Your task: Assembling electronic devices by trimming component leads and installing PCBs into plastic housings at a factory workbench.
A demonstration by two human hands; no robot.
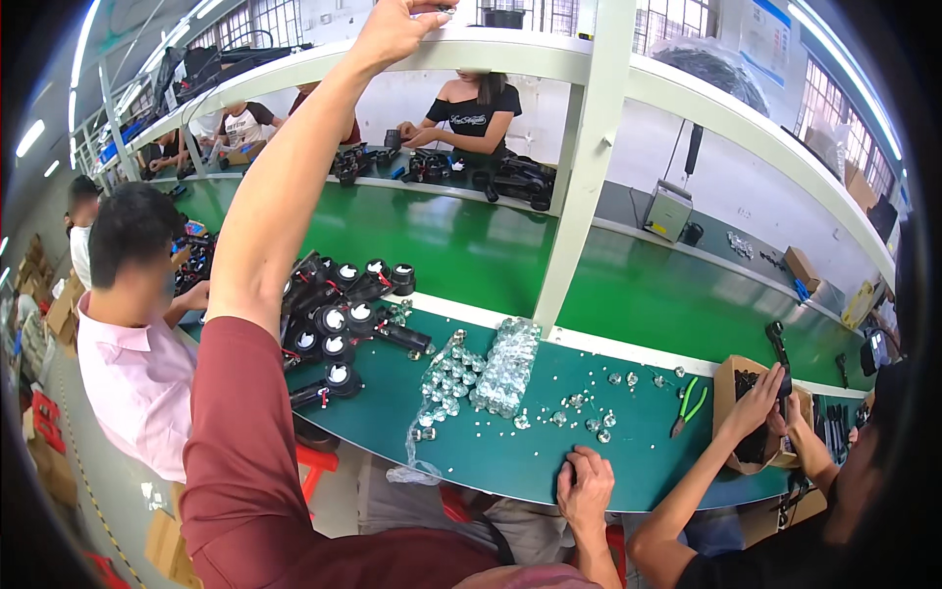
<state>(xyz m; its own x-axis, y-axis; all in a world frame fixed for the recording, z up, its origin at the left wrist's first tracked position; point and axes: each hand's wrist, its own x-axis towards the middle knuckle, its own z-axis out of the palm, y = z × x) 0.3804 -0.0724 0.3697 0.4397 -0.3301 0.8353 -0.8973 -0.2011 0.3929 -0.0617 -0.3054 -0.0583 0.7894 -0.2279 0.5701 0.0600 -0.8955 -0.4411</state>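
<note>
My left hand (pixel 392 29) is raised high, its dark red sleeve running up from the lower left. Its fingers are pinched at the top of the white overhead beam (pixel 510 54), around something small that I cannot make out. My right hand (pixel 586 486) rests on the front edge of the green table (pixel 510 456) with its fingers curled and nothing visible in it. Just beyond it lie loose small clear parts (pixel 579 404). Clear bags of the same parts (pixel 505 363) lie further left.
Black round parts with white centres (pixel 334 324) are heaped at the left, beside a person in a pink shirt (pixel 137 383). Green-handled pliers (pixel 687 402) lie at the right. A co-worker's hands hold a black tool over a cardboard box (pixel 731 378). A white post (pixel 579 196) stands mid-table.
</note>
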